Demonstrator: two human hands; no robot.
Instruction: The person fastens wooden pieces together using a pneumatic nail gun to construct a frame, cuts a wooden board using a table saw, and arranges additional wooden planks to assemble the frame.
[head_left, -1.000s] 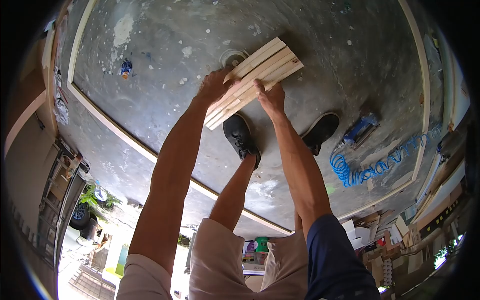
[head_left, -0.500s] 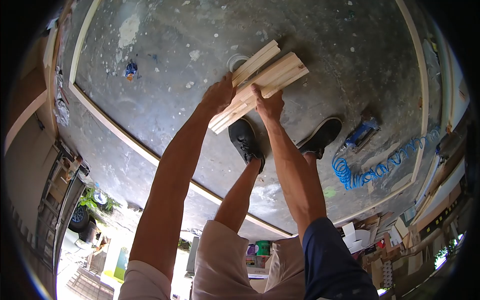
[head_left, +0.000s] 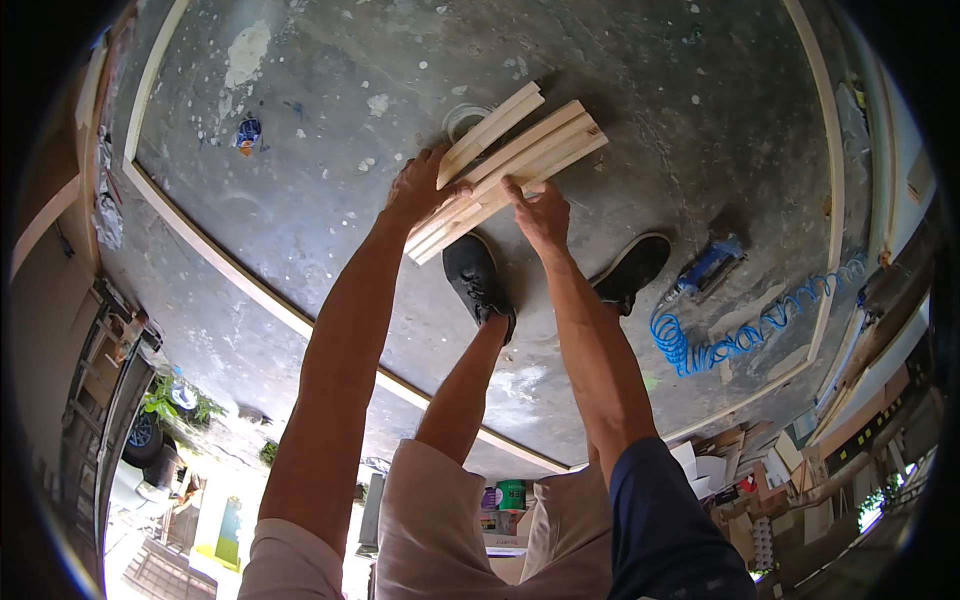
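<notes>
A bundle of pale wooden strips (head_left: 535, 148) is held slantwise above the floor, its far end pointing up and right. One shorter strip (head_left: 492, 128) stands apart from the rest at the far left side, with a gap between. My left hand (head_left: 416, 190) is closed round the near left part of the bundle, its thumb reaching across between the short strip and the others. At the right edge my right hand (head_left: 541, 214) grips the strips, thumb on top and fingers tucked beneath, partly hidden.
Long wooden strips form a large frame (head_left: 222, 262) on the concrete floor around me. A blue air nailer (head_left: 712, 264) with a coiled blue hose (head_left: 740, 342) lies to the right. A small blue packet (head_left: 248, 133) is at the left. My black shoes (head_left: 474, 275) stand below the bundle.
My left thumb has shifted onto the strips, and the left hand has opened out a little along the short strip. My right hand keeps its grip. The whole view has shifted slightly.
</notes>
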